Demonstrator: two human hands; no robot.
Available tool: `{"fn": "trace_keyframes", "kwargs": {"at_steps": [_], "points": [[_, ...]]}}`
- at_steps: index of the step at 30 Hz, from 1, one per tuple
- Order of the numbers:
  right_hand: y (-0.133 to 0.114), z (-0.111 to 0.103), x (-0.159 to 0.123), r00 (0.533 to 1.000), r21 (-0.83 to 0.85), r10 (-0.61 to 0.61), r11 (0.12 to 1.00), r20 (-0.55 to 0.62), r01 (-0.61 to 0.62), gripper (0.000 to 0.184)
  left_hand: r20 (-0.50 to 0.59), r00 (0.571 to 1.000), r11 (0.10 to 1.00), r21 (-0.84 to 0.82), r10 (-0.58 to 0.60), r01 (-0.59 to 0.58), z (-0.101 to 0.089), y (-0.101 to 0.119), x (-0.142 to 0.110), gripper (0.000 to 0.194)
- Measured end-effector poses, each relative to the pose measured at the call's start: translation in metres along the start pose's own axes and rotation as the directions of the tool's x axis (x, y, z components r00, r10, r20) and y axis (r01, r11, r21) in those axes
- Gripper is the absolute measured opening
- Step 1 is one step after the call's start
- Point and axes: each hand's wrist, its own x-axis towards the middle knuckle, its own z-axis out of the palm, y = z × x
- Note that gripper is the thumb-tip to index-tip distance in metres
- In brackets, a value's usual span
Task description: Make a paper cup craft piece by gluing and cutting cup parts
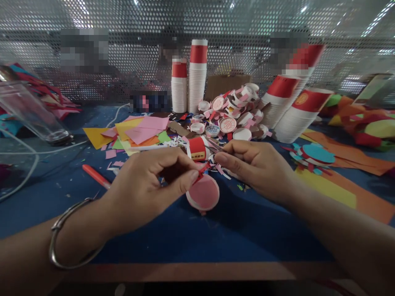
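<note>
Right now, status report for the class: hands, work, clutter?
Left hand pinching red paper; right hand holding metal tool. Pink disc close by. Cup and scraps just beyond.

Blue table with cups, paper

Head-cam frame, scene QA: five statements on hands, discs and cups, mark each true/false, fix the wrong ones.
1. The left hand pinches a red strip. True.
2. The right hand is bare of any tool. False: it holds a thin metal tool.
3. The right wrist wears jewellery. False: the metal bangle is on the left wrist.
4. A pink-faced disc shows just below the left fingertips. True.
5. A tall cup stack stands right of the heap of small discs. False: it stands behind and to the left of the heap.
</note>
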Motion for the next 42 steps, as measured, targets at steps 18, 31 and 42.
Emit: {"fn": "trace_keyframes", "kwargs": {"at_steps": [18,31,42], "points": [[0.003,-0.001,0.000,0.996,-0.081,-0.090,0.993,-0.014,0.089,0.041,0.105,0.988,0.943,0.300,0.116,-0.142,0.008,-0.009,0.010,0.013],[0.006,0.001,-0.003,0.986,-0.099,-0.163,0.982,-0.010,0.162,0.040,0.214,0.971,0.914,0.406,-0.109,0.013,0.016,-0.022,0.029,0.009],[0.006,0.002,-0.001,0.989,-0.107,-0.144,0.984,-0.018,0.142,0.043,0.163,0.977,0.872,0.488,-0.134,0.039,0.016,-0.017,0.027,0.003]]}}
